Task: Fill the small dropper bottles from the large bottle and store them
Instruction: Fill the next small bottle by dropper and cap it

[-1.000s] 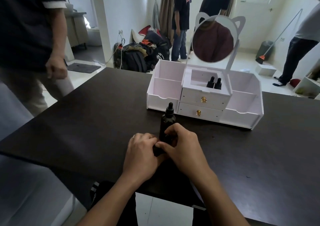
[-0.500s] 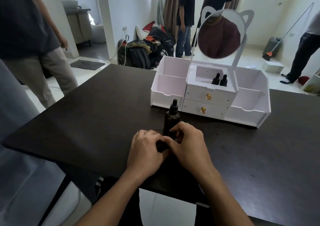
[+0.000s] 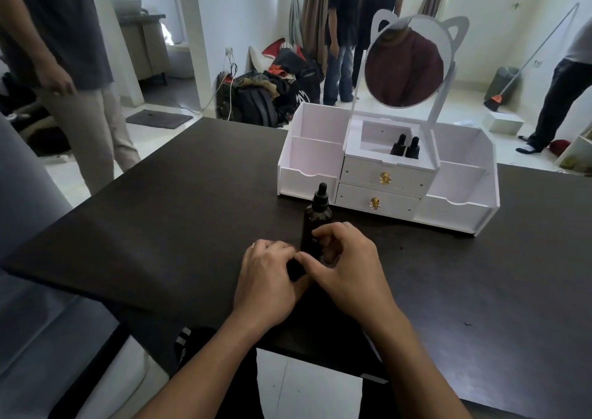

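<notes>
Both hands are working close together at the near middle of the dark table (image 3: 160, 232). The left hand (image 3: 266, 277) is curling its fingers round a small dark object (image 3: 295, 269), which is mostly hidden between the two hands. The right hand (image 3: 349, 274) is laying its thumb against that same object, while its other fingers are curling above it, just in front of the lower part of the large bottle (image 3: 315, 223). Whether those fingers are gripping anything I cannot tell.

The large bottle, dark with a black dropper cap, is standing upright on the table just beyond the hands and just in front of the white organiser (image 3: 461, 213).

The organiser is sitting at the far middle of the table, with open compartments on its left and right and two drawers with gold knobs in its middle. Two small dropper bottles (image 3: 406, 147) are standing upright side by side, touching, at the right of the top middle compartment above the drawers. A round mirror (image 3: 405, 66) with cat ears is rising over the organiser.

Beyond the table, a person (image 3: 64, 66) is standing at the far left, two more are standing by the curtain, and another is standing at the far right. A heap of bags (image 3: 272, 91) is lying on the floor.
</notes>
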### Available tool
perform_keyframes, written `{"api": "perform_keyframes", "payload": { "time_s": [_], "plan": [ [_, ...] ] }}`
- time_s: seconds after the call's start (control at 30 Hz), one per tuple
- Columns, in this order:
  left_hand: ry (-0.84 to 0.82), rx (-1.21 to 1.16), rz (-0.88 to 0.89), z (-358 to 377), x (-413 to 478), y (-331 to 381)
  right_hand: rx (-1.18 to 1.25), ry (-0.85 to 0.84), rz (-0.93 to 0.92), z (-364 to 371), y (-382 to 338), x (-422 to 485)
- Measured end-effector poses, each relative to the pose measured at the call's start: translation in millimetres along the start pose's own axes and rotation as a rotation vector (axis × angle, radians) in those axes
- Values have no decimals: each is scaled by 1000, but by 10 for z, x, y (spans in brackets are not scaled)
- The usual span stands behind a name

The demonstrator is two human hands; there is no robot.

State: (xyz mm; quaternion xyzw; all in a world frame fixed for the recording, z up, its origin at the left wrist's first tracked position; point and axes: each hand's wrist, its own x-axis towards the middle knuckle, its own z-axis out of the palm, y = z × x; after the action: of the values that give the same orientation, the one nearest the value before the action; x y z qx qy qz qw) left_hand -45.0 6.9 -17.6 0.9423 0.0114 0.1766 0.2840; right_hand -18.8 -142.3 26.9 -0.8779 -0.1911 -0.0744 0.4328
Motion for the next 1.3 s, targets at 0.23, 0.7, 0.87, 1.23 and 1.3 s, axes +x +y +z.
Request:
{"api": "perform_keyframes", "payload": {
  "time_s": [0.23, 0.7, 0.87, 1.23, 1.3],
  "plan": [
    [28, -1, 2, -12, -25, 29, 103, 11, 53, 1, 18, -36],
    [39, 6, -6, -16, -26, 39, 105, 26, 68, 21, 27, -21],
    [28, 1, 6, -15, -24, 26, 98, 38, 48, 27, 16, -41],
    [34, 5, -2, -1, -14, 23, 38, 51, 44, 24, 27, -22],
    [34, 6, -16, 0, -13, 34, 37, 38, 61, 21, 28, -14]
  ]
}}
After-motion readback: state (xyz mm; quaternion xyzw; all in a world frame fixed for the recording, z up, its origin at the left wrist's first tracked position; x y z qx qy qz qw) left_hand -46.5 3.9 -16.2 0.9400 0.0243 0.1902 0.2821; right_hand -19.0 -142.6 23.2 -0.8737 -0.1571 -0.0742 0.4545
